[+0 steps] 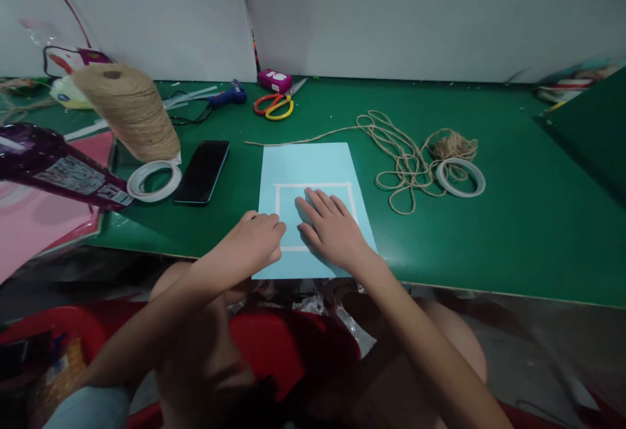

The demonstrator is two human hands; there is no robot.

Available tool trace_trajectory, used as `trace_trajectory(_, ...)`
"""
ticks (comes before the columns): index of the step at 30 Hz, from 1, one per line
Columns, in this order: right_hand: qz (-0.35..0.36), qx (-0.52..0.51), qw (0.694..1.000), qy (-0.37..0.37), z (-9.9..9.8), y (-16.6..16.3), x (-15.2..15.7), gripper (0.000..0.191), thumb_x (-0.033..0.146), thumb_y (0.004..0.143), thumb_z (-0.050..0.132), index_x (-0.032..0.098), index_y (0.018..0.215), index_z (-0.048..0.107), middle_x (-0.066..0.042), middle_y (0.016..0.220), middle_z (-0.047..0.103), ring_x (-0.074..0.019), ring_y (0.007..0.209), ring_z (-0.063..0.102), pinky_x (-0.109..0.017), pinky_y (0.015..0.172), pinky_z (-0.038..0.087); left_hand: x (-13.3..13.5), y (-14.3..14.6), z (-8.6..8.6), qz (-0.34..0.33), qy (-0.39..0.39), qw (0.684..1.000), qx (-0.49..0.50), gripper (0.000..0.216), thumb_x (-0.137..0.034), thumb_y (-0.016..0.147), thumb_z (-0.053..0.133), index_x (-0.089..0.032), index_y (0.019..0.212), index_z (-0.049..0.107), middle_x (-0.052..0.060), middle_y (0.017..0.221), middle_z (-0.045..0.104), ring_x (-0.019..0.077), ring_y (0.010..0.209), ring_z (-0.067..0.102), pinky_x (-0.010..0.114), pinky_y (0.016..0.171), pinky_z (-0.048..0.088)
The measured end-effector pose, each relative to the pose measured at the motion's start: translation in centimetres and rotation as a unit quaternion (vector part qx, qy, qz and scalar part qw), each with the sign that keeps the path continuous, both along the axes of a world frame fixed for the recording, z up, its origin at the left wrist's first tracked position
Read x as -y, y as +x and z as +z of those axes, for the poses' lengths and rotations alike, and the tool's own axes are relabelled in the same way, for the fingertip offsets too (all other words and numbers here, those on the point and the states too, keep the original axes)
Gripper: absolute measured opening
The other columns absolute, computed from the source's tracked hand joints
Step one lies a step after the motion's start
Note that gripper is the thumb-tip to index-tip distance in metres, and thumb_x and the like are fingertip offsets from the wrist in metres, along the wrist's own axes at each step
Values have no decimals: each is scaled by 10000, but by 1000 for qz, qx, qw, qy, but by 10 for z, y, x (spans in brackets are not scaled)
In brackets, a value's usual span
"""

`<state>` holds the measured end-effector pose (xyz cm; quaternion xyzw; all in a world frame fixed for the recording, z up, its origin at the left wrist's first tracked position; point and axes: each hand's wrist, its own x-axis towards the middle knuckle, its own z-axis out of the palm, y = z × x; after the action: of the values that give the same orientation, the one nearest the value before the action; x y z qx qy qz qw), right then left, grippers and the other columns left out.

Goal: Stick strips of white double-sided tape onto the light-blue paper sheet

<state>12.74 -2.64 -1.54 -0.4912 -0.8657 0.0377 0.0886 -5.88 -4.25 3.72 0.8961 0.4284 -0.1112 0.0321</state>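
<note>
A light blue sheet of paper (313, 167) lies on the green table (513, 220) at its near edge. A rectangle of white tape strips (313, 186) is stuck on the sheet. My right hand (330, 223) lies flat on the paper inside that rectangle, fingers stretched out. My left hand (257, 236) rests on the sheet's lower left part with its fingers curled under, pressed at the tape's left strip; what the fingertips pinch is hidden.
A cone of jute twine (130, 109), a tape roll (154, 181) and a black phone (203, 171) lie to the left. Loose twine (405, 155) and a second tape roll (460, 177) lie to the right. Scissors (274, 105) and a glue gun (227, 95) sit near the wall.
</note>
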Motion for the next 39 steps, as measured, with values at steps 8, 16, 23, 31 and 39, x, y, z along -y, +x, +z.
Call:
trace_trajectory(8, 0, 19, 1000, 5, 0, -2, 1, 506, 391, 939, 304, 216, 1414, 323, -67, 1512, 245, -249, 1376, 237, -447, 1104, 209, -10, -15, 5, -22, -37, 998, 51, 204, -196, 879, 362, -157, 762, 525, 57, 797, 550, 184, 772, 506, 328, 719, 371)
trace_trajectory(16, -6, 9, 1000, 4, 0, -2, 2, 501, 385, 936, 314, 220, 1409, 325, -63, 1512, 247, -249, 1375, 238, -448, 1104, 212, -12, -21, 5, -4, -75, 994, 81, 146, -231, 861, 402, -168, 781, 508, 41, 813, 538, 175, 777, 485, 313, 695, 365)
trace_trajectory(23, -8, 11, 1000, 7, 0, -3, 2, 502, 384, 939, 308, 208, 1408, 339, -72, 1509, 255, -253, 1371, 243, -446, 1104, 206, -12, -19, 6, 0, -70, 996, 61, 156, -248, 879, 409, -166, 788, 506, 47, 831, 536, 179, 790, 486, 308, 689, 354)
trace_trajectory(31, -8, 15, 1000, 16, -1, -2, 2, 498, 386, 942, 303, 211, 1407, 342, -68, 1510, 256, -246, 1370, 243, -436, 1101, 208, -14, -22, 0, -21, -65, 996, 64, 212, -280, 910, 385, -174, 780, 515, 37, 817, 551, 186, 792, 490, 315, 713, 350)
trace_trajectory(39, -2, 19, 1000, 17, 0, -1, 2, 502, 400, 947, 288, 212, 1409, 344, -67, 1509, 258, -244, 1370, 248, -431, 1097, 214, -17, -10, -1, -11, -78, 996, 40, 138, -174, 825, 435, -165, 722, 527, 27, 734, 557, 166, 735, 500, 304, 717, 362)
